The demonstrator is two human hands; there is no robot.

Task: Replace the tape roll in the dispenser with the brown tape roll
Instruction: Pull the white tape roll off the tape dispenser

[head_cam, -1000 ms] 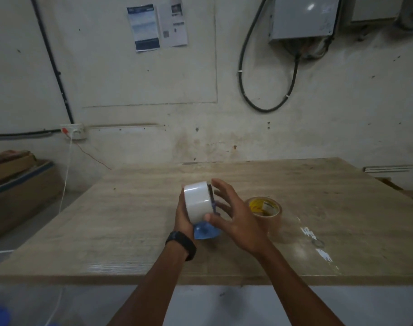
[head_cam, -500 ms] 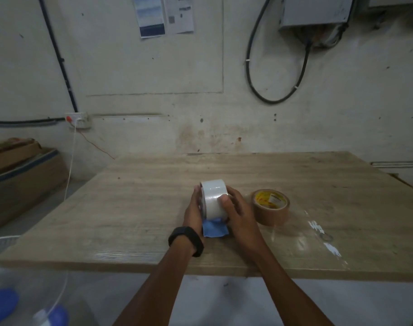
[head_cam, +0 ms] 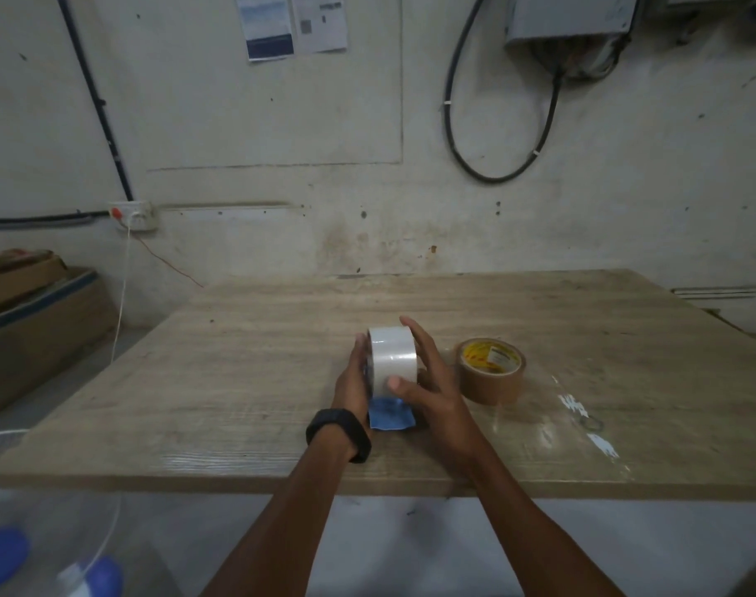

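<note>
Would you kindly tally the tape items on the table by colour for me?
White: 1, the white roll, gripped between the left hand and the right hand.
Brown: 1, the brown roll, lying flat.
Blue: 1, the dispenser.
Total: 3

I see the tape roll (head_cam: pixel 392 354) standing on edge in the dispenser (head_cam: pixel 390 414), near the middle of the tabletop (head_cam: pixel 238 381) toward its front edge. My left hand (head_cam: pixel 354 383) lies against its left side, my right hand (head_cam: pixel 432 387) against its right. The brown tape roll (head_cam: pixel 491 371) lies flat just right of my right hand, well short of the right edge.
</note>
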